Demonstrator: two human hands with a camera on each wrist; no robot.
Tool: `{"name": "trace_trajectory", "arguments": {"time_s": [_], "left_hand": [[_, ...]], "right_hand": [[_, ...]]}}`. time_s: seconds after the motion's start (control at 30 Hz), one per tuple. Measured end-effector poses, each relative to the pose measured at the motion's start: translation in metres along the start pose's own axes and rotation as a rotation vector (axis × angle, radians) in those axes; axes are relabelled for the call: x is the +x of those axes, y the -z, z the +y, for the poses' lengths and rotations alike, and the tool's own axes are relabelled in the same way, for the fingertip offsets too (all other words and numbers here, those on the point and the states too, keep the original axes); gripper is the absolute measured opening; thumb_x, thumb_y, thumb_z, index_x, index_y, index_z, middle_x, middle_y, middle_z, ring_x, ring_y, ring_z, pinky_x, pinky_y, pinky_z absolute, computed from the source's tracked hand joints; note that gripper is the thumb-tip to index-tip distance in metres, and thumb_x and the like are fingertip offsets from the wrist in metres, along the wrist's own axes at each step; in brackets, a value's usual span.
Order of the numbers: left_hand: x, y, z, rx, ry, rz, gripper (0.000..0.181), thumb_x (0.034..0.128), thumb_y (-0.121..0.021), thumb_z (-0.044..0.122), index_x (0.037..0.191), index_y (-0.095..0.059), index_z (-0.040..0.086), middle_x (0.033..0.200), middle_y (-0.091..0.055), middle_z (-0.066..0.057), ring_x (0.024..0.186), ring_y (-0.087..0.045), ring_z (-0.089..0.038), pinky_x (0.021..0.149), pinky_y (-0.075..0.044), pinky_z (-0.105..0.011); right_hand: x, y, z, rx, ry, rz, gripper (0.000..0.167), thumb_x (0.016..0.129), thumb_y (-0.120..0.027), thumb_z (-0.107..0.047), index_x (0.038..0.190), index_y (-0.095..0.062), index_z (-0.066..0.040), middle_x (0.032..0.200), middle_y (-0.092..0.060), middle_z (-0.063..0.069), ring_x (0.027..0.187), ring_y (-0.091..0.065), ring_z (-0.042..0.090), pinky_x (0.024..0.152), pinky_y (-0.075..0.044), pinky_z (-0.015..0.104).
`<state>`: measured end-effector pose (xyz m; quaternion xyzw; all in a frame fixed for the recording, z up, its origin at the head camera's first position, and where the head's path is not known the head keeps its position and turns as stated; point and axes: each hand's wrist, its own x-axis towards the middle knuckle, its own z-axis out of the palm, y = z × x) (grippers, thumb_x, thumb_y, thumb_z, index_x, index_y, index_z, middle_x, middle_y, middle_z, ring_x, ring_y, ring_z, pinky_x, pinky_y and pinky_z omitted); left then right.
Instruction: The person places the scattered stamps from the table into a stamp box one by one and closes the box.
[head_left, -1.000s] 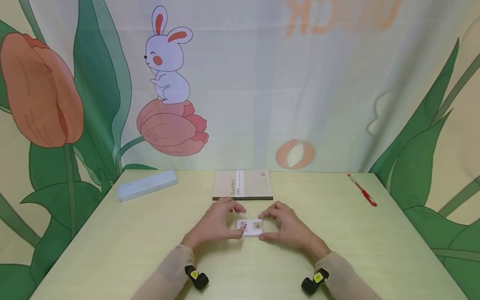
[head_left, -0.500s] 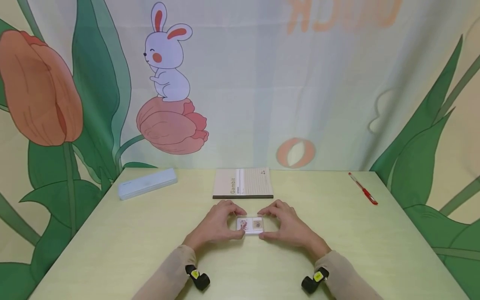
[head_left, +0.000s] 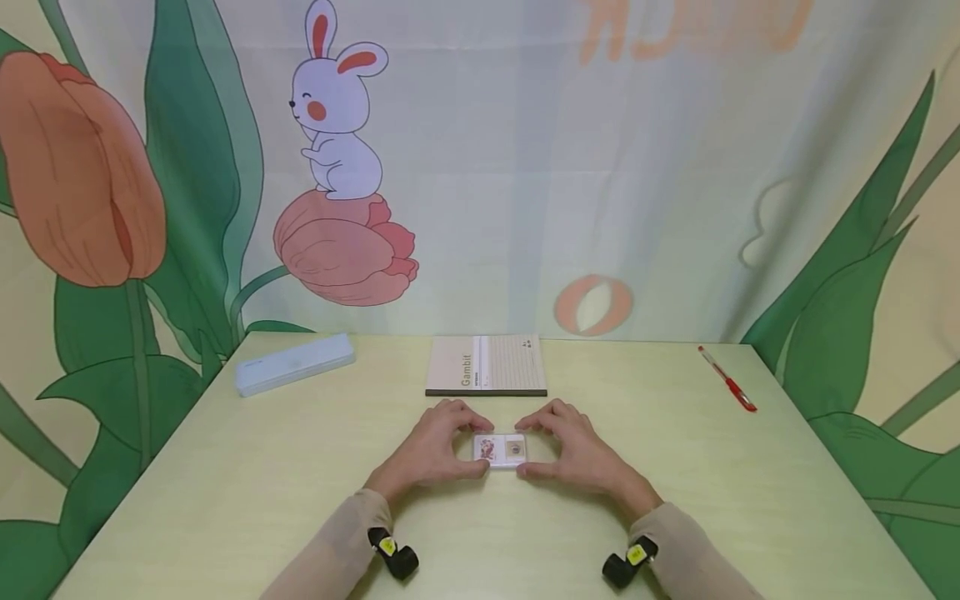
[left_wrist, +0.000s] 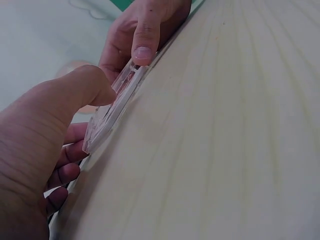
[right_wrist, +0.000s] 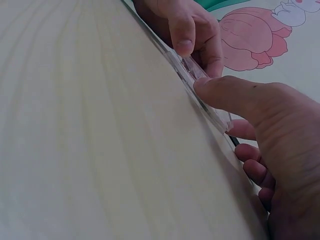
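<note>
A small flat clear plastic case point(head_left: 500, 451) holds a red-and-white printed picture on its left half and a small round thing in a square on its right half. My left hand point(head_left: 433, 446) pinches its left end between thumb and fingers, at the near and far edges. At the right end, my right hand point(head_left: 576, 450) grips it the same way. In the left wrist view, the case point(left_wrist: 117, 107) appears edge-on just above the table, my left thumb on its near edge. The right wrist view shows the case point(right_wrist: 192, 80) between both thumbs.
Behind the hands lies a beige notebook point(head_left: 486, 367) marked "Gambit". A pale blue pencil case point(head_left: 295, 365) is at the table's back left, a red pen point(head_left: 727, 379) at the back right. A printed curtain point(head_left: 480, 167) hangs behind the table point(head_left: 247, 483).
My left fingers have come down to the case's far edge from a little above it. The right hand has barely moved. The head view has tilted slightly.
</note>
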<state>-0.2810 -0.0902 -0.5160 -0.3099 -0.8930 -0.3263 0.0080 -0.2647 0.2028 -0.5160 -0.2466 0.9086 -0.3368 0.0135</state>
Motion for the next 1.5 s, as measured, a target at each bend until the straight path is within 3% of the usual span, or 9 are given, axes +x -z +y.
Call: {"name": "trace_trajectory", "arguments": {"time_s": [1.17,1.5], "left_hand": [[0.001,-0.0056,-0.0023,-0.049,-0.035,-0.021,0.057,0.0812,-0.095,0.037,0.134,-0.079,0.022,0.127,-0.066,0.005,0.123,-0.052,-0.017,0.112,-0.039,-0.048],[-0.0022,-0.0042,-0.0011,-0.048,-0.019,-0.035,0.066,0.081,-0.096,0.037,0.141,-0.075,0.023,0.126,-0.065,0.005,0.126,-0.052,-0.018,0.114,-0.04,-0.05]], "right_hand": [[-0.0056,0.0041,0.0065,-0.005,-0.009,0.012,0.058,0.082,-0.099,-0.049,0.131,-0.074,-0.03,0.124,-0.057,-0.007,0.119,-0.051,0.017,0.112,-0.035,0.051],[-0.0052,0.0019,0.007,-0.01,0.004,0.003,0.068,0.082,-0.098,-0.052,0.14,-0.071,-0.027,0.124,-0.057,-0.006,0.118,-0.051,0.017,0.109,-0.036,0.05]]}}
